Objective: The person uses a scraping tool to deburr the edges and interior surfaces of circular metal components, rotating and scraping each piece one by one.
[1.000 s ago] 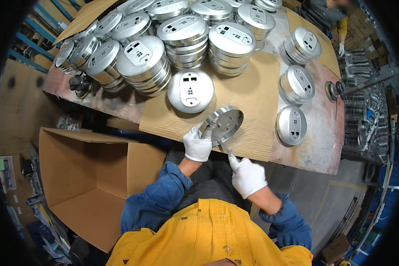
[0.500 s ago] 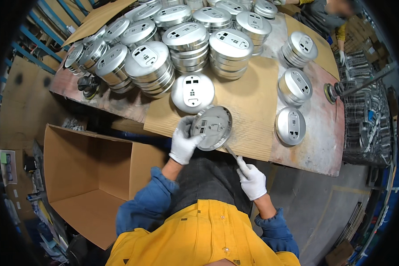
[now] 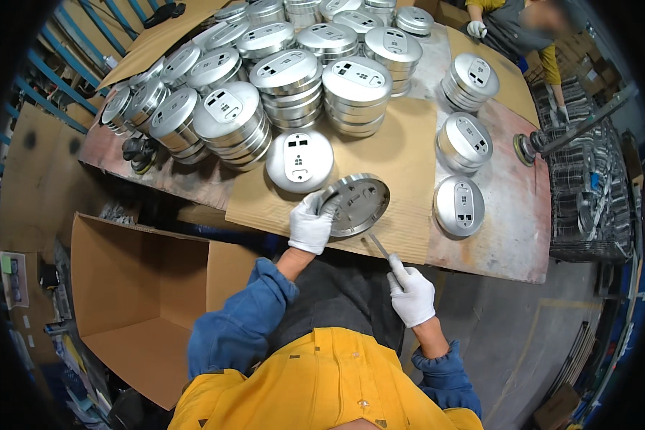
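My left hand (image 3: 312, 223), in a white glove, is closed on the left edge of a round metal cover (image 3: 363, 206). The cover is tilted up above the table's front edge, its hollow inner side with small cutouts toward me. In my white-gloved right hand (image 3: 413, 297) is a thin flat metal file (image 3: 380, 246), fingers wrapped round its handle end. The file's tip points up at the cover's lower rim; whether it touches I cannot tell. Just beyond the left hand, a single silver cover (image 3: 299, 160) lies face up on the cardboard sheet (image 3: 408, 172).
Stacked silver covers (image 3: 229, 115) crowd the table's back left. More stand at the right, with a single cover (image 3: 459, 206) nearest. Sanders rest at the left (image 3: 140, 154) and right (image 3: 527, 149). An open carton (image 3: 140, 287) stands below left. A co-worker (image 3: 516, 32) is at the far right.
My left hand has carried the cover a little to the right and turned it, so its rim is angled differently. The right hand still holds the file below it. The view has shifted slightly.
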